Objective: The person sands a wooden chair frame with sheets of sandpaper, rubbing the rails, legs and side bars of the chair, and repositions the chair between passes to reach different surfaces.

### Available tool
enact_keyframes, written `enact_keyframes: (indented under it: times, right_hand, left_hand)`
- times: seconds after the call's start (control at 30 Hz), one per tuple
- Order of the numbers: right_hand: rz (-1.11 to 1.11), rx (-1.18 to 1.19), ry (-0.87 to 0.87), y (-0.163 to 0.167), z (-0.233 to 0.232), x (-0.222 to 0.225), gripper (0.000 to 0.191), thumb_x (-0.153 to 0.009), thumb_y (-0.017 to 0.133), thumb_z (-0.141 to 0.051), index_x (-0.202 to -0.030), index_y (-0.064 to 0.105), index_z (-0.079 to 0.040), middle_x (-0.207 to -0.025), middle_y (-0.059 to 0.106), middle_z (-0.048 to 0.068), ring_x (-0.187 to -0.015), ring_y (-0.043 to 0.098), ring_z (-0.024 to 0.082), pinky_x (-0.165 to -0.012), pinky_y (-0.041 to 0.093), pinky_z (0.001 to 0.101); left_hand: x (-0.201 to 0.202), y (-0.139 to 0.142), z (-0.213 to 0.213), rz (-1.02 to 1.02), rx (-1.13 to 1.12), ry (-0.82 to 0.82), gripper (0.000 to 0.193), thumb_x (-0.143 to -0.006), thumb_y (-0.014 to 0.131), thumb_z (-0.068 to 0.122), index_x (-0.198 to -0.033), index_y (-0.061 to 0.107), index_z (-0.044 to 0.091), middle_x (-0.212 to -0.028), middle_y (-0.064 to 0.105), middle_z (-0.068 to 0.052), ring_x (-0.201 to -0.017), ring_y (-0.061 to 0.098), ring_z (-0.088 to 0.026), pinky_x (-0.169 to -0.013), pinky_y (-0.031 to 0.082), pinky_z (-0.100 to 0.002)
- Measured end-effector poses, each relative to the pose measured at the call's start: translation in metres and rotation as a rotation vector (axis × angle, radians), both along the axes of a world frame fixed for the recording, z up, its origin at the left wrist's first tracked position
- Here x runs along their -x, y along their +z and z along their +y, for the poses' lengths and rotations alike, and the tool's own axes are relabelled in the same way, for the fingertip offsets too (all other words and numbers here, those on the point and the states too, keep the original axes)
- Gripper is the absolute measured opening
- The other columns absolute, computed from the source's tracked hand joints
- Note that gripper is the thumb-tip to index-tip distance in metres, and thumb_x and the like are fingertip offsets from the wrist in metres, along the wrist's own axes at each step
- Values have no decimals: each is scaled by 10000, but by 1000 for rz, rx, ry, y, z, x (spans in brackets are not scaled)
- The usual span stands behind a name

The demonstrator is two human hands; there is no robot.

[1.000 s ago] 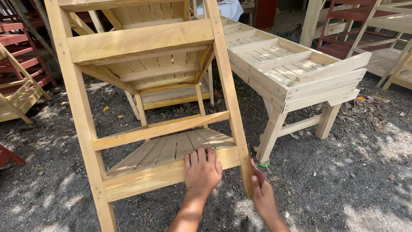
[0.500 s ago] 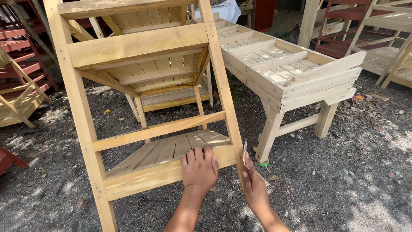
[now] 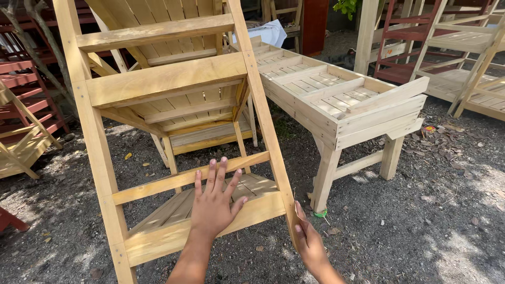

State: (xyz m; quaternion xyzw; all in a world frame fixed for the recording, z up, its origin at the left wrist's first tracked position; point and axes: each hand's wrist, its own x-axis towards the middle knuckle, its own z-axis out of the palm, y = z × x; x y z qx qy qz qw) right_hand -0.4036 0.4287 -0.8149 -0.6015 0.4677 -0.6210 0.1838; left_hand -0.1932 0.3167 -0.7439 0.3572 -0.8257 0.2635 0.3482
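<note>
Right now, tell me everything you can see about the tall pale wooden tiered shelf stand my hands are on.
The tall pale wooden tiered shelf stand is unpainted light timber, built like a stepped ladder: two slanted side rails, slatted shelves with front boards, and visible screw heads. It stands upright on dark gravelly ground, beside a pale slatted bench. The left hand lies flat on the lowest shelf's front edge; the right hand touches the right rail.

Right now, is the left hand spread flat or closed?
Spread flat: the left hand lies open, fingers apart, on the wooden shelf stand.
</note>
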Motion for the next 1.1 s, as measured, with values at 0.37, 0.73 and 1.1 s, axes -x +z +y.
enact_keyframes:
  times: [0.37, 0.73, 1.1]
  right_hand:
    - [48, 27, -139, 53, -73, 1, 492, -1070, 442, -101, -1557, 379, -67, -1592, 478, 148, -1463, 469, 246, -1158, 368, 327]
    - [98, 104, -154, 85, -109, 1, 521, -1064, 466, -103, -1568, 346, -47, -1587, 461, 193, -1490, 452, 284, -1172, 392, 348]
    - [49, -70, -90, 32, -79, 22, 472, -1084, 424, -259, -1497, 480, -38, -1422, 643, 130, -1328, 583, 178, -1088, 420, 317]
  left_hand:
    - [0, -8, 2, -40, -38, 24, 752, -917, 445, 689, -1518, 450, 238, -1678, 205, -134, -1554, 140, -337, -1218, 64, -605]
    - [1, -17, -4, -12, -54, 28, 754, -900, 473, 692, -1495, 489, 231, -1672, 226, -133, -1548, 174, -334, -1219, 77, -598]
    - [-2, -27, -10, -11, -81, 44, 753, -899, 481, 698, -1446, 554, 185, -1663, 264, -115, -1551, 168, -297, -1221, 83, -585]
